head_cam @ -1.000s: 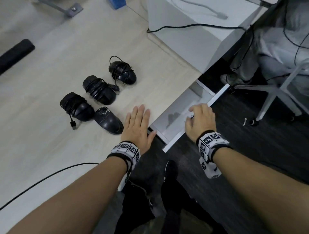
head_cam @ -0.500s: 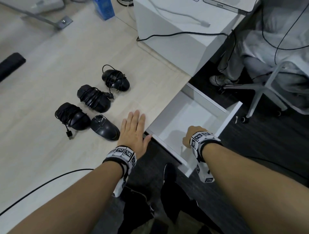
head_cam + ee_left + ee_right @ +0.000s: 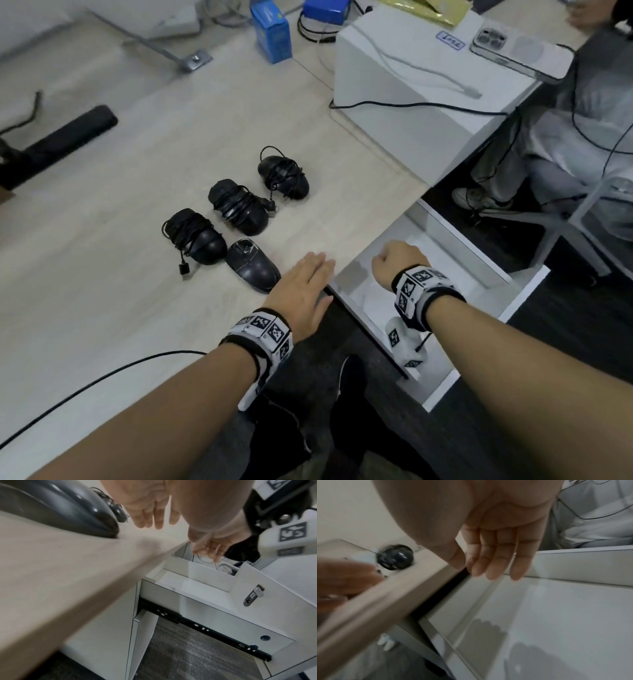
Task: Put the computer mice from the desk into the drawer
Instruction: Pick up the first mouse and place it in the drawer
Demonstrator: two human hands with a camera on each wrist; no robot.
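Observation:
Several black computer mice lie on the light wooden desk (image 3: pixel 102 274). Three have their cables wound round them (image 3: pixel 283 177) (image 3: pixel 239 207) (image 3: pixel 195 236); the unwrapped mouse (image 3: pixel 253 267) (image 3: pixel 65 511) lies just left of my left hand (image 3: pixel 308 274). That hand is flat with straight fingers at the desk's front edge and holds nothing. The white drawer (image 3: pixel 455 284) (image 3: pixel 556 615) stands pulled out under the desk edge, nothing visible inside. My right hand (image 3: pixel 394 260) hovers over its inner left side, its fingers (image 3: pixel 494 561) hanging relaxed and empty.
A white box (image 3: pixel 411 102) with a phone (image 3: pixel 520 51) and a cable on it stands behind the drawer. A blue carton (image 3: pixel 272 32) and a black bar (image 3: pixel 65 137) lie farther back. A seated person (image 3: pixel 565 144) and chair legs (image 3: pixel 565 222) are at the right.
The drawer has slid out from almost shut to well open, drawn by my right hand. That hand has let go of the front panel and moved over the drawer's inside. My left hand stayed put.

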